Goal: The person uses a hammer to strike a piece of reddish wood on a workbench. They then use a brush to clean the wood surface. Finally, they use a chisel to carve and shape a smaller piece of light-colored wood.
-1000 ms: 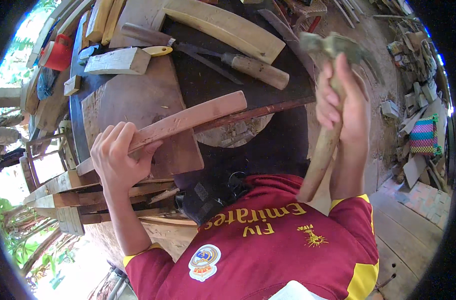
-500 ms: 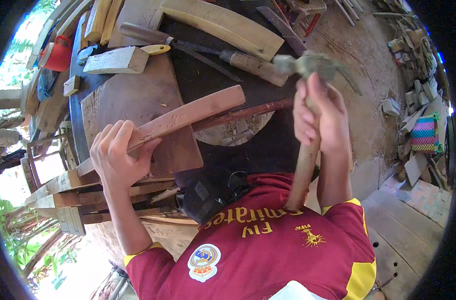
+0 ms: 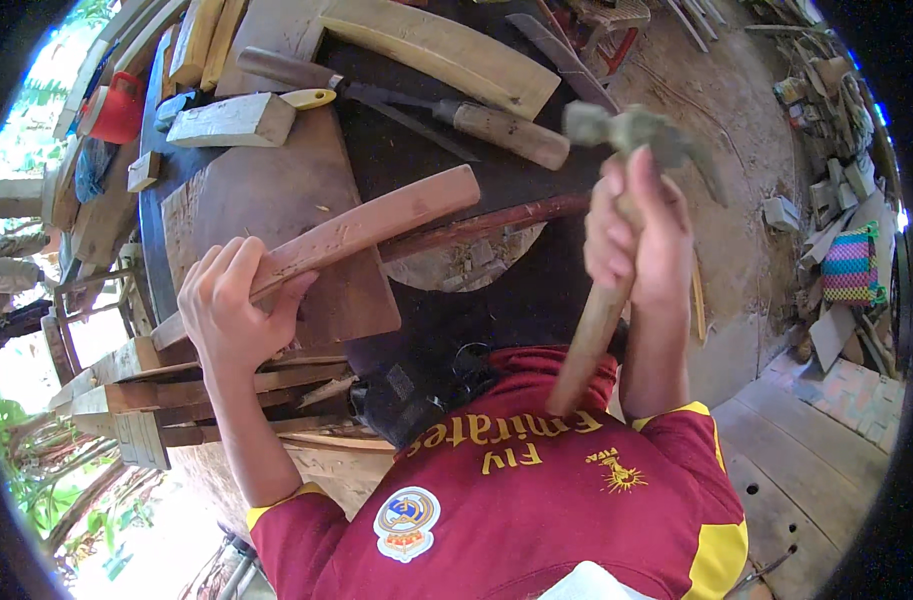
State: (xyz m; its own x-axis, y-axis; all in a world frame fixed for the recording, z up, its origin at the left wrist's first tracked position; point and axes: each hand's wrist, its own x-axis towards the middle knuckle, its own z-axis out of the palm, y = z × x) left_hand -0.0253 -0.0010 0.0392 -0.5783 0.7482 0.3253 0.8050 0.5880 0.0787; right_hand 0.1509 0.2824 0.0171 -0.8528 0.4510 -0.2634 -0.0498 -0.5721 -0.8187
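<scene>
My left hand (image 3: pixel 238 305) is closed round a long reddish-brown wooden bar (image 3: pixel 376 218). The bar slants up to the right over a flat brown board (image 3: pixel 266 190). My right hand (image 3: pixel 636 230), raised to the right of the bar, grips the wooden handle of a claw hammer (image 3: pixel 591 335). The hammer's metal head is slightly blurred and sits above the fist, apart from the bar. Beyond the board lie a wooden-handled tool with a dark shaft (image 3: pixel 506 135) and a long dark blade with a brown handle (image 3: pixel 286 68).
A curved pale timber piece (image 3: pixel 446 55) and a whitish wood block (image 3: pixel 231 122) lie on the dark work surface. At the left edge hangs a red container (image 3: pixel 113 108). Stacked wood strips (image 3: pixel 226 390) are below my left hand. A woven colourful bag (image 3: pixel 849 265) stands at the right.
The hammer and my right hand have shifted slightly, with the handle tilting more. The wooden bar's far end has moved a little left. Both grips stay the same.
</scene>
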